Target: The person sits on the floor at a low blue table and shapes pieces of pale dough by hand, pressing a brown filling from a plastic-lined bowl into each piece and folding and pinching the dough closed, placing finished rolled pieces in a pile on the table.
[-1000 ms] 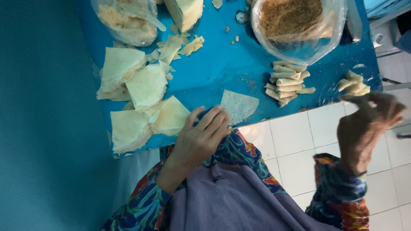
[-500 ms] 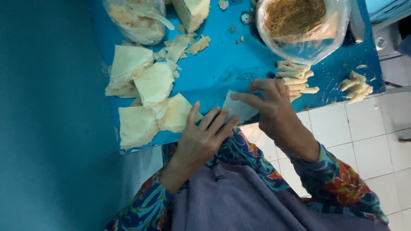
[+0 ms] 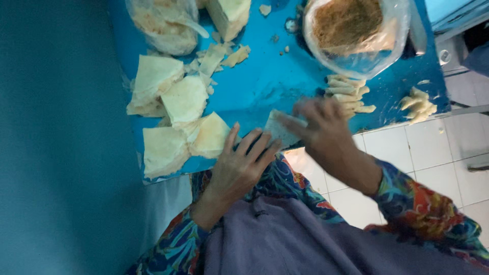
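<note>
Blue worktop seen spread across upper frame. Clear bag of brown crumbs seen at 1 o'clock. Pale wrapper stacks laid at 9 o'clock. Rolled pieces piled beside bag. Left hand laid flat near worktop edge, fingers spread. Right hand blurred, fingers pinched on thin wrapper sheet at centre.

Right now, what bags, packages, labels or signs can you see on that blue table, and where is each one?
Clear plastic bag of brown crumbly filling: far right of the blue table, rounded, mouth open.
Clear plastic bag of pale yellowish pieces: far left, bulging, partly cut off by the frame.
Labels, signs, screens: none in view.
</note>
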The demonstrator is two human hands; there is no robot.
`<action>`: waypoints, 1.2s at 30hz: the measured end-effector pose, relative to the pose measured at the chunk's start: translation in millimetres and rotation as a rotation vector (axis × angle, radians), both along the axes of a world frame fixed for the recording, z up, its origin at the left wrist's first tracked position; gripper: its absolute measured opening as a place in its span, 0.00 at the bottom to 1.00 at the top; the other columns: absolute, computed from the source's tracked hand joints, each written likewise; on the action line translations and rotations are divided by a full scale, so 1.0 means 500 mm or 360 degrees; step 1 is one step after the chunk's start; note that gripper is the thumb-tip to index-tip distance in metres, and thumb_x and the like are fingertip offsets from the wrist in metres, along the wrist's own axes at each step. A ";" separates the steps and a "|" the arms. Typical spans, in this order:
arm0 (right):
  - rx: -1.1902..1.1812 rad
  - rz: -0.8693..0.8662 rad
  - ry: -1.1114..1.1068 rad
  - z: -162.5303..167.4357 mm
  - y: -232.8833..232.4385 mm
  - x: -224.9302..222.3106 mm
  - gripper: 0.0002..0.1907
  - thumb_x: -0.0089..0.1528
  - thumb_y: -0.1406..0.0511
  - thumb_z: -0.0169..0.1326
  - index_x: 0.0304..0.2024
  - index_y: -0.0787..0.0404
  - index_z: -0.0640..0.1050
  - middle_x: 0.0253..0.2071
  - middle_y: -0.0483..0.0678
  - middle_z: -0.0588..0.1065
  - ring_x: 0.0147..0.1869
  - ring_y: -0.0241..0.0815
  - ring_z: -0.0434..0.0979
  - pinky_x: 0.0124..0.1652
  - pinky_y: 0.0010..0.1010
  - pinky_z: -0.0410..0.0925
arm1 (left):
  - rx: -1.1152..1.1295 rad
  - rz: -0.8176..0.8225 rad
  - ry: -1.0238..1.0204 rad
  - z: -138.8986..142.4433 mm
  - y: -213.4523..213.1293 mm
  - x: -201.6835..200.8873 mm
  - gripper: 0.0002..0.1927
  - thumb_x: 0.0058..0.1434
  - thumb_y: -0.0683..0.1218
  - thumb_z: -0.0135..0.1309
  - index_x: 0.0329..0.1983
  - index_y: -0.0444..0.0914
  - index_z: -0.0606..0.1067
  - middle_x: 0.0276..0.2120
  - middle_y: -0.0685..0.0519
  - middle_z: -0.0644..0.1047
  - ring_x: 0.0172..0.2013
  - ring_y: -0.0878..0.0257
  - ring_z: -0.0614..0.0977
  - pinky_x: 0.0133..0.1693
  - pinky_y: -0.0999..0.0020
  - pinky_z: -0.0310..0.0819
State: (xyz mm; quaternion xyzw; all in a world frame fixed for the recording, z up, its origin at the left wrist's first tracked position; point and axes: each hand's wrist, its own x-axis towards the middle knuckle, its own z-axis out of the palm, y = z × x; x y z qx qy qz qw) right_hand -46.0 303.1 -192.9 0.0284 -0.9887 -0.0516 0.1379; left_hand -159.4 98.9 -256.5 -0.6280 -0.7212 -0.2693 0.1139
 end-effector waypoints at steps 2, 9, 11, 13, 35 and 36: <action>-0.0165 -0.0017 -0.0107 0.026 -0.010 0.015 0.33 0.48 0.75 0.58 0.56 0.48 0.83 0.49 0.47 0.71 0.56 0.49 0.68 0.53 0.45 0.63 | -0.0018 -0.0011 0.0075 0.011 -0.003 0.004 0.18 0.67 0.46 0.53 0.60 0.41 0.77 0.59 0.46 0.76 0.63 0.50 0.74 0.67 0.36 0.61; -0.0395 -0.0185 0.0266 0.131 0.200 0.031 0.18 0.57 0.78 0.56 0.50 0.63 0.80 0.52 0.58 0.77 0.54 0.60 0.75 0.51 0.45 0.72 | 0.0150 -0.0033 0.0083 0.047 0.020 0.033 0.15 0.69 0.48 0.58 0.57 0.40 0.79 0.58 0.44 0.77 0.61 0.47 0.77 0.64 0.39 0.67; -0.0466 -0.0223 0.0238 0.143 0.258 -0.003 0.12 0.65 0.77 0.56 0.50 0.64 0.79 0.50 0.58 0.79 0.52 0.59 0.78 0.52 0.45 0.73 | 0.0194 -0.0026 0.0081 0.061 0.024 0.041 0.14 0.68 0.48 0.60 0.55 0.39 0.79 0.57 0.44 0.77 0.61 0.47 0.77 0.64 0.39 0.68; -0.0651 -0.0175 0.0256 0.150 0.289 -0.041 0.06 0.70 0.72 0.58 0.50 0.65 0.78 0.48 0.60 0.79 0.51 0.59 0.82 0.51 0.43 0.75 | 0.0238 -0.0031 0.0054 0.079 0.020 0.048 0.13 0.68 0.48 0.60 0.52 0.38 0.79 0.57 0.43 0.78 0.60 0.47 0.78 0.63 0.39 0.69; -0.1374 -0.0096 0.0116 0.234 0.324 -0.054 0.16 0.72 0.61 0.60 0.57 0.61 0.72 0.51 0.54 0.77 0.58 0.50 0.80 0.57 0.39 0.75 | 0.0316 0.0279 -0.0567 0.212 -0.015 0.075 0.12 0.64 0.43 0.61 0.46 0.33 0.73 0.53 0.42 0.72 0.47 0.44 0.77 0.49 0.53 0.74; -0.2100 0.0251 0.0111 0.246 0.313 -0.038 0.21 0.68 0.58 0.61 0.59 0.59 0.72 0.53 0.49 0.76 0.61 0.44 0.78 0.63 0.37 0.75 | 0.0317 0.0289 -0.0581 0.209 -0.011 0.075 0.12 0.64 0.43 0.61 0.45 0.32 0.73 0.53 0.41 0.72 0.48 0.44 0.77 0.49 0.52 0.74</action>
